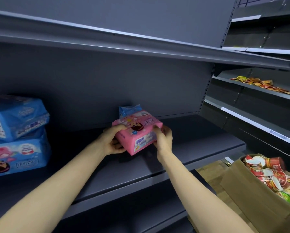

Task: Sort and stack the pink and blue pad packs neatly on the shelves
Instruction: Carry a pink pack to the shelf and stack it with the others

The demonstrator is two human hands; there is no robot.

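Hands (pixel 137 140) around pink pad pack (pixel 138 132)

Our bare left hand (pixel 113 142) | fingers curled, gripping | our bare right hand (pixel 163 140) | gripping opposite | both forearms extended forward

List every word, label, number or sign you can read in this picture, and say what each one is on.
No text here can be read with confidence.
Pink pack held in both hands: barcode and print, upside down and blurred.
Lower blue pack: large upside-down lettering, not legible.
Upper blue pack: small print, blurred.
Shelf-edge label on the right: too small.
Red cups in the cardboard box: print unreadable.
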